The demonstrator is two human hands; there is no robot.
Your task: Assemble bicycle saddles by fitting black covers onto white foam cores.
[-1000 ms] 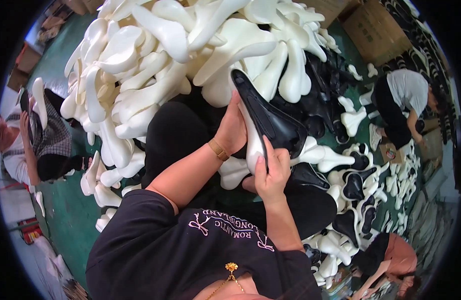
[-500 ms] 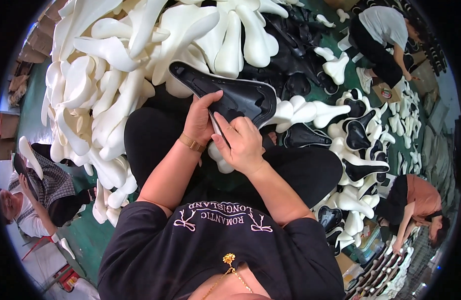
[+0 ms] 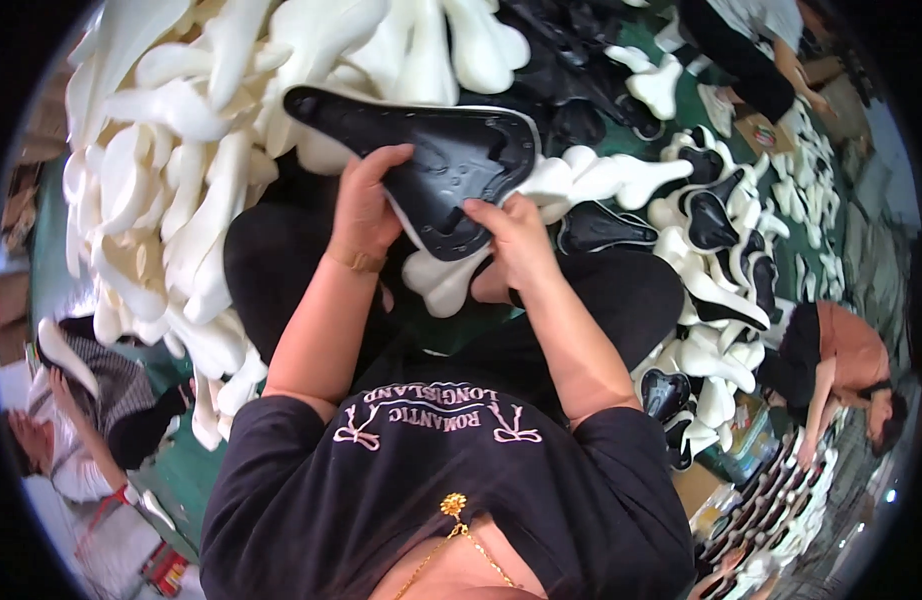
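Both hands hold one bicycle saddle (image 3: 451,160), its black plastic underside up and a thin white rim round the edge. Its narrow nose points to the far left, its broad end to the right. My left hand (image 3: 369,205) grips the near edge by the nose, thumb over the black base. At the wide end, my right hand (image 3: 516,238) pinches the near edge, thumb on top and fingers hidden beneath. Just below the saddle lies a white foam saddle pad (image 3: 441,285), between my legs.
A tall heap of white foam pads (image 3: 171,180) rises at the left and far side. Black saddle bases (image 3: 566,60) lie beyond, and finished-looking saddles (image 3: 606,230) pile up on the right. People work at the left (image 3: 91,420) and right (image 3: 846,360).
The saddle has turned flatter, showing more of its black underside. My right hand has shifted from the near edge's middle toward the broad end.
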